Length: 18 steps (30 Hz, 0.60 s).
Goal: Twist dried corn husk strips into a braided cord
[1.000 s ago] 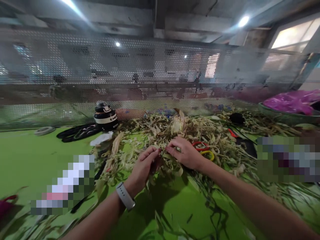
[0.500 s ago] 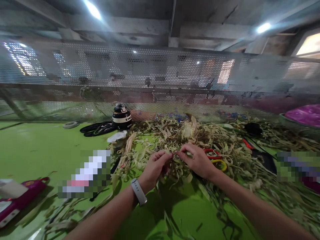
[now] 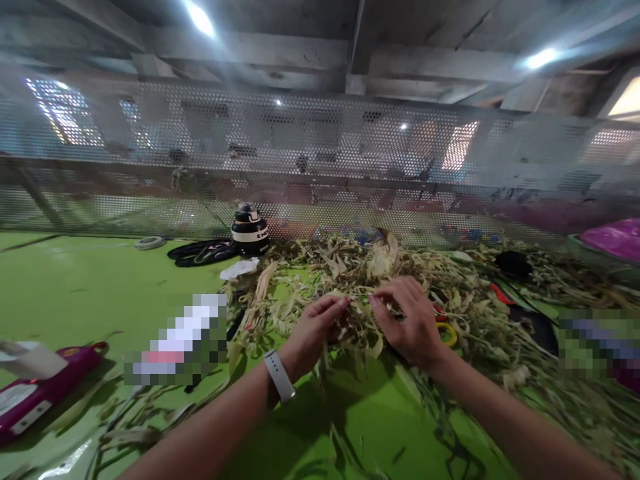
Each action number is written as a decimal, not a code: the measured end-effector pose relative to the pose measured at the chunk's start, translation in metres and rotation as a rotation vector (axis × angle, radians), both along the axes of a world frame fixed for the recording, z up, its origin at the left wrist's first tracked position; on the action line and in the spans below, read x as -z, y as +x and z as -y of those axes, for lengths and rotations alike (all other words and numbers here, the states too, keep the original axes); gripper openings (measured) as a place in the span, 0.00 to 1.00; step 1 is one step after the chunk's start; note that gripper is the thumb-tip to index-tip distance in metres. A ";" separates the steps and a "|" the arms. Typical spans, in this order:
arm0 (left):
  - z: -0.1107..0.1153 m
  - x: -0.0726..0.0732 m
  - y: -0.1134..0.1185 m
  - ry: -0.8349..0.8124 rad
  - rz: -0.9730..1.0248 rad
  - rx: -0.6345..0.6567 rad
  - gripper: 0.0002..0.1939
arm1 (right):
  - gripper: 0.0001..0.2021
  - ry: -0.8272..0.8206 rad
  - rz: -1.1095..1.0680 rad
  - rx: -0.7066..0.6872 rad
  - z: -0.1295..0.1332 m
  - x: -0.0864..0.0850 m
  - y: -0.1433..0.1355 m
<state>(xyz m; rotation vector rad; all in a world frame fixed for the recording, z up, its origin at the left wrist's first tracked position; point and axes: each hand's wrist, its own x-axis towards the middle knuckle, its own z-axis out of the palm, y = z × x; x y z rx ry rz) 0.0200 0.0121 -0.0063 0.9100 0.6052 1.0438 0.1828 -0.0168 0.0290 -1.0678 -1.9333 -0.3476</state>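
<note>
My left hand (image 3: 320,327), with a pale watch strap (image 3: 279,377) at its wrist, is closed in a pinch with the thumb on top. Whatever lies between its fingertips is too small to make out. A short gap to the right, my right hand (image 3: 407,323) is curled, thumb and forefinger close together at the tips; anything held there is too thin to tell. Both hands are over the near side of a loose pile of dried, husk-like plant strips (image 3: 330,257). Beside my right hand, scissors with red and yellow handles (image 3: 447,333) lie partly hidden.
A black bottle with a white band (image 3: 250,230) stands behind the pile, by a perforated metal screen (image 3: 300,147). A black cord bundle (image 3: 203,252) and white tape roll (image 3: 150,243) lie left of it. A purple power strip (image 3: 55,387) rests on the green table (image 3: 90,280) at left.
My right hand has moved away from my left, to the right and slightly up, so their fingertips are apart. My left hand keeps its pinch. The whole view has shifted slightly.
</note>
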 end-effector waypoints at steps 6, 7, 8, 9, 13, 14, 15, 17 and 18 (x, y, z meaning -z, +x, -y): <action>-0.003 0.000 0.003 -0.129 0.122 -0.144 0.10 | 0.07 -0.133 0.316 0.015 0.006 0.008 -0.009; -0.003 -0.001 0.004 -0.144 0.121 -0.139 0.09 | 0.06 -0.156 0.315 0.023 0.006 0.010 -0.009; -0.003 -0.001 0.004 -0.158 0.115 -0.126 0.09 | 0.06 -0.182 0.302 0.021 0.005 0.011 -0.009; -0.002 -0.001 0.004 -0.172 0.110 -0.111 0.09 | 0.05 -0.208 0.278 0.008 0.004 0.012 -0.009; 0.000 -0.001 0.001 -0.232 0.094 -0.033 0.12 | 0.06 -0.342 0.114 -0.073 -0.001 0.010 -0.008; 0.000 -0.001 0.000 -0.220 0.069 -0.006 0.13 | 0.07 -0.376 0.087 -0.100 -0.001 0.008 -0.008; 0.000 -0.001 0.000 -0.185 0.034 0.007 0.15 | 0.08 -0.403 0.075 -0.126 -0.001 0.006 -0.008; 0.001 0.000 -0.001 -0.100 -0.042 0.005 0.16 | 0.08 -0.445 0.076 -0.166 0.000 0.001 -0.007; 0.000 0.000 -0.001 -0.064 -0.073 -0.008 0.16 | 0.06 -0.468 0.078 -0.175 0.001 -0.002 -0.006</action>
